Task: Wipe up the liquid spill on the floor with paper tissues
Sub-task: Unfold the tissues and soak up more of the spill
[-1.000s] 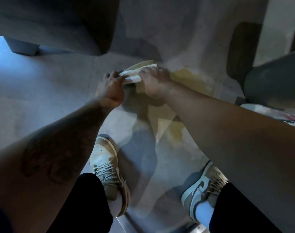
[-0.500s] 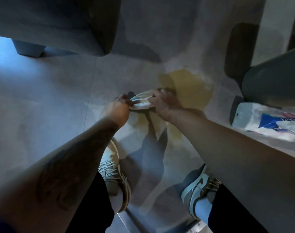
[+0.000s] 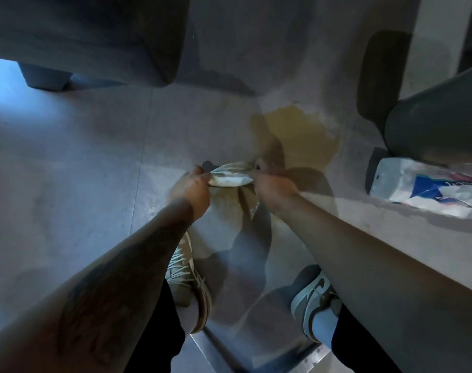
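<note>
Pinching folded tissue (image 3: 230, 176), one end each: left grip (image 3: 191, 188), right grip (image 3: 272, 184). Down at near edge of yellow spill (image 3: 302, 135) on floor (image 3: 67, 170). Tissue pack (image 3: 428, 187) off right.

Matt grey floor (image 3: 67, 184); crumpled paper tissue (image 3: 230, 176) (damp-looking); glossy plastic pack (image 3: 428, 188).
</note>
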A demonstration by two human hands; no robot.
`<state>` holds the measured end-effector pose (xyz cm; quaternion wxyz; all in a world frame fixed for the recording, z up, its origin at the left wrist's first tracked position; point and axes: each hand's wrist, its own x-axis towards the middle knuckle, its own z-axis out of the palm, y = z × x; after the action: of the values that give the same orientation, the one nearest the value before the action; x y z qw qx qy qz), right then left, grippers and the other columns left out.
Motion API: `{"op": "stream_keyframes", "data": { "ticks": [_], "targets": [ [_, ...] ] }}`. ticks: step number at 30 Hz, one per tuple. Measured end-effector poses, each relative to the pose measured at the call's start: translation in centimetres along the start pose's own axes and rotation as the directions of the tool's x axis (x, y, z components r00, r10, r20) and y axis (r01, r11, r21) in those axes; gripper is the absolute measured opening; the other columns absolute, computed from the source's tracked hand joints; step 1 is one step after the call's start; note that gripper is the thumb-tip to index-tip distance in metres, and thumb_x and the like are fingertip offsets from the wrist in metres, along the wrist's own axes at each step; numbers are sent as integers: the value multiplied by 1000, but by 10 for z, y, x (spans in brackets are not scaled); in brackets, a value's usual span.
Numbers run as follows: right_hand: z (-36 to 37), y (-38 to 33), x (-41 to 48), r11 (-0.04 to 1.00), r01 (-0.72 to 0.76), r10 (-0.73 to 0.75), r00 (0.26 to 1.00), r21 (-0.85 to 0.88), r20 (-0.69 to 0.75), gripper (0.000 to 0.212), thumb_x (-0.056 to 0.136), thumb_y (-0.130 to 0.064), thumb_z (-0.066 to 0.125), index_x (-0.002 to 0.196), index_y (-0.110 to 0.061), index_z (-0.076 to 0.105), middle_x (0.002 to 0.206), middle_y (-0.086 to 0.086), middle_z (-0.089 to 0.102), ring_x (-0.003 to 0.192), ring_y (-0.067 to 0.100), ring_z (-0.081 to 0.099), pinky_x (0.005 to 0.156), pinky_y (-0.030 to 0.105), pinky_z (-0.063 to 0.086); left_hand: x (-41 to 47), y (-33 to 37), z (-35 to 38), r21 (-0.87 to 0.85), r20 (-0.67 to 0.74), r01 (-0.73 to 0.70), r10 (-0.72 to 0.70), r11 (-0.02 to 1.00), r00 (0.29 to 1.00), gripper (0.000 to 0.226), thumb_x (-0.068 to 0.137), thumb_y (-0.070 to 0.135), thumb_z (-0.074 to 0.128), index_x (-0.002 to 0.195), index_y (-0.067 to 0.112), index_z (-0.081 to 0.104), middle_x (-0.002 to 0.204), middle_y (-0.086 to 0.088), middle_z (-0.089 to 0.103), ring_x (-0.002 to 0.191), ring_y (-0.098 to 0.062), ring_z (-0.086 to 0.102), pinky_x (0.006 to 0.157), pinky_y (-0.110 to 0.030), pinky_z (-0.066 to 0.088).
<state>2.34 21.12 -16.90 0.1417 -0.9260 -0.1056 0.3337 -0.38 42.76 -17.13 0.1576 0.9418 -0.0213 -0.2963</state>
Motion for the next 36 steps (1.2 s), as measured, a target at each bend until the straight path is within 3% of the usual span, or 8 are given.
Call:
{"op": "stream_keyframes", "data": {
  "ticks": [4,10,17,23,25,31,34,36],
  "targets": [
    [10,-6,-23,1000,-6,7,1000,-28,13,29,88,-16,58,117,-17,64,114,8,54,104,31,54,83,38,44,-7,1,4,-15,57,12,-11,1000,998,31,85,9,57,115,13,64,117,-8,53,100,-29,58,82,-37,51],
    [42,-16,-47,990,-118,114,992,-73,-53,49,83,-15,58,132,-15,57,128,7,49,116,30,46,94,40,42,-21,13,14,-83,111,68,-59,994,992,36,82,11,52,117,7,59,117,-15,52,108,-35,52,90,-44,50],
    [53,-38,-71,935,-292,286,957,202,57,54,88,-14,55,141,-14,44,135,11,48,123,32,48,101,40,42,-46,36,21,-307,96,222,-203,925,975,41,88,13,51,129,12,53,118,-14,59,107,-32,58,92,-38,47],
    [56,-47,-71,854,-371,376,925,365,61,38,83,-19,58,121,-17,65,127,11,53,118,34,51,102,39,44,-54,55,34,-326,199,386,-336,863,921,39,91,21,58,128,8,60,129,-15,54,109,-31,61,94,-32,45],
    [57,-51,-70,813,-402,412,908,420,70,35,83,-18,61,118,-14,67,123,14,57,116,34,54,99,35,46,-51,58,37,-370,223,438,-379,819,898,36,91,15,54,125,8,64,125,-13,62,112,-29,61,95,-28,44],
    [61,-57,-66,803,-366,396,918,470,38,26,88,-29,57,111,-16,59,111,8,64,101,31,59,72,29,39,-40,71,39,-588,296,575,-510,569,808,34,91,15,46,110,2,71,110,-19,71,105,-36,64,94,-43,52],
    [60,-58,-62,802,-322,363,932,503,17,37,90,-38,39,109,-16,62,113,6,62,102,29,57,80,35,44,-38,74,42,-668,343,590,-515,454,785,36,90,18,45,109,3,72,106,-17,73,102,-33,66,93,-44,53],
    [58,-58,-57,871,-269,292,957,411,9,32,90,-32,47,115,-17,60,119,9,58,107,31,57,87,38,47,-37,75,41,-664,381,602,-492,444,783,34,92,18,46,109,3,72,105,-17,73,101,-32,67,93,-43,54]
  ]
}}
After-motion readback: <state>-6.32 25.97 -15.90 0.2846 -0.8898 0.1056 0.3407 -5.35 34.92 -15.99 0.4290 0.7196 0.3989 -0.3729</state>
